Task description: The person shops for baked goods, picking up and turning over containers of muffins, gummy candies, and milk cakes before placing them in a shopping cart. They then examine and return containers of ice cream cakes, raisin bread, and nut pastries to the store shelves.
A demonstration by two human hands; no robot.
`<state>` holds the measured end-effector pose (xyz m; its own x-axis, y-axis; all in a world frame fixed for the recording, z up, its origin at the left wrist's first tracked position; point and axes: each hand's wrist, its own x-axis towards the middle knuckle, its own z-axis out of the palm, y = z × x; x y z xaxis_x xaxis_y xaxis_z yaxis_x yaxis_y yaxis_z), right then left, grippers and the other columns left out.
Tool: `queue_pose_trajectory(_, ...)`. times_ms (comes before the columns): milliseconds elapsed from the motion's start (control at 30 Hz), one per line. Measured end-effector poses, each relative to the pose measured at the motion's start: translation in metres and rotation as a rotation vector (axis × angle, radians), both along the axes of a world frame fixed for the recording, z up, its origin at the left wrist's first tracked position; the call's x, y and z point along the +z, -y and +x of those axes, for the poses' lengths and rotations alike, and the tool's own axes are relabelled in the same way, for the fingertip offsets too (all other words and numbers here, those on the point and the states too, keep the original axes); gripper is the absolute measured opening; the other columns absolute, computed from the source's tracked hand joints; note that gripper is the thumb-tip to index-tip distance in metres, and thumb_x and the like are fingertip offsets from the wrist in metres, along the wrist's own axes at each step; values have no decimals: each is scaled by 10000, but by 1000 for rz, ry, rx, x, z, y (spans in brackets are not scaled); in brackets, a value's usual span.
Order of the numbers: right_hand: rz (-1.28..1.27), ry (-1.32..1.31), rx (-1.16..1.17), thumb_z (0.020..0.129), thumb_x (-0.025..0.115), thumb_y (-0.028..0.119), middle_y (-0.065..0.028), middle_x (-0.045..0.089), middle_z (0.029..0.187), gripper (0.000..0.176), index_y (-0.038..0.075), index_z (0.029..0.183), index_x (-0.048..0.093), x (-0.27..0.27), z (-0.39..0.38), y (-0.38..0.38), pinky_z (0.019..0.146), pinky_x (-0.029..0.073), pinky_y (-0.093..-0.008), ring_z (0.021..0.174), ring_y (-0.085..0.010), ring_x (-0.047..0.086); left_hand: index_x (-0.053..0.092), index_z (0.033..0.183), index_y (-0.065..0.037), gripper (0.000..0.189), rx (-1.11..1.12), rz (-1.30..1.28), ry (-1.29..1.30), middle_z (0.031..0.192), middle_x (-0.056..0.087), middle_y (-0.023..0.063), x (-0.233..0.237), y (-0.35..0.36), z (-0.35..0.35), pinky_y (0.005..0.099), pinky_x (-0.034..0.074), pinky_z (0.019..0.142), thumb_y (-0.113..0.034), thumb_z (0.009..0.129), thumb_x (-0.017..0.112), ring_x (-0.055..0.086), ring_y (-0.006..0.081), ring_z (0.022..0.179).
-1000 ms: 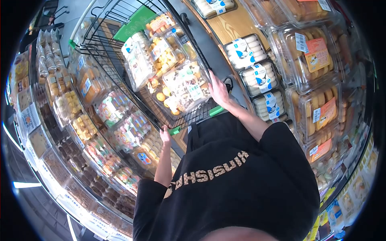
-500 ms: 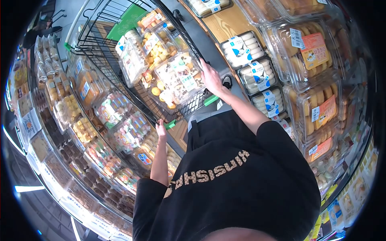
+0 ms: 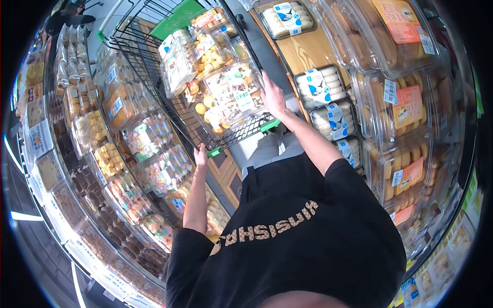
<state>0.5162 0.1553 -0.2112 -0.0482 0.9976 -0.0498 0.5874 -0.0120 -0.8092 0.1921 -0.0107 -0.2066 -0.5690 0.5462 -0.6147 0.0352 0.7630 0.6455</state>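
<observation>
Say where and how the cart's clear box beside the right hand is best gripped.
Probably by its near rim, from above: the box lies label up with that rim uncovered, the cart is open-topped, and yellow snacks crowd the box's far side.

The bare left forearm (image 3: pixel 196 201) stretches forward to the left hand (image 3: pixel 201 156); the bare right forearm (image 3: pixel 311 136) angles inward, the right hand (image 3: pixel 273 96) farther ahead.

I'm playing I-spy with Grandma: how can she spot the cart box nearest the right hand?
Find the big black wire shopping cart. Inside, look beside the right hand. It's the clear box of pale, dark-flecked pieces, not golden ones; a similar box lies farther left.
</observation>
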Motion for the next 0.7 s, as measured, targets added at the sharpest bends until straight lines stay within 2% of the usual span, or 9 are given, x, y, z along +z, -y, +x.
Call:
queue_pose_trajectory(67, 11, 2, -4, 764, 559, 48, -237, 537, 1084, 657, 73, 1336, 238, -5, -1, -7, 816, 462, -428, 914, -391, 561, 499, 920, -71, 125, -7, 52, -6, 766, 518, 4, 0, -7, 2, 253, 420, 605, -188, 877, 516, 509, 108, 677)
queue_pose_trajectory(167, 4, -9, 31, 761, 572, 60, -242, 530, 1099, 674, 70, 1341, 229, 3, -1, -21, 830, 459, -425, 930, -392, 558, 511, 914, -70, 133, -55, 135, -2, 773, 518, -1, -33, -7, -26, 247, 401, 639, -197, 875, 521, 486, 99, 703)
queue_pose_trajectory(300, -28, -33, 46, 768, 570, 80, -251, 506, 1140, 676, 72, 1344, 217, 3, -2, -33, 855, 454, -424, 955, -390, 553, 505, 889, -64, 134, -34, 65, -4, 772, 541, 11, -24, -24, -23, 254, 417, 659, -197, 876, 516, 510, 107, 704)
queue_pose_trajectory(333, -30, -11, 17, 725, 589, 38, -206, 534, 1046, 699, 57, 1329, 238, 2, -6, -36, 800, 453, -433, 900, -362, 552, 494, 855, -86, 149, -26, 66, 3, 728, 509, -1, -18, -31, -20, 257, 418, 620, -232, 865, 521, 497, 105, 669)
queue_pose_trajectory(367, 19, -21, 5, 723, 585, 33, -214, 535, 1046, 695, 60, 1328, 243, 1, -7, -38, 790, 458, -432, 884, -364, 558, 483, 822, -108, 169, -22, 62, 9, 683, 478, -14, -13, -35, -16, 260, 418, 581, -268, 854, 527, 484, 102, 634)
queue_pose_trajectory(400, -44, -3, 11, 727, 571, 26, -217, 536, 1047, 688, 61, 1330, 240, 3, -8, -40, 783, 462, -431, 877, -365, 561, 487, 892, -69, 120, -29, 67, 14, 732, 545, 26, -14, -38, -20, 268, 449, 610, -187, 878, 503, 545, 129, 675)
queue_pose_trajectory(433, -107, 15, 15, 731, 558, 19, -221, 536, 1049, 682, 61, 1332, 238, 0, -10, -42, 775, 466, -431, 869, -366, 564, 490, 894, -70, 122, -55, 74, -43, 715, 538, 24, -18, -39, -25, 266, 446, 577, -189, 873, 507, 537, 127, 650)
queue_pose_trajectory(500, 7, -1, -51, 785, 436, -9, -218, 528, 1068, 592, 94, 1338, 251, -20, -18, -39, 761, 475, -426, 853, -361, 566, 493, 901, -74, 139, -22, 4, -35, 713, 532, 17, -23, -39, -32, 259, 435, 572, -204, 862, 521, 524, 120, 638)
queue_pose_trajectory(700, -36, 34, -40, 780, 442, -26, -211, 495, 1111, 623, 122, 1350, 240, -15, -32, -53, 759, 482, -408, 905, -346, 542, 543, 855, -85, 148, 7, 44, -71, 726, 518, -11, -41, -52, -65, 252, 412, 580, -230, 830, 565, 494, 95, 650)
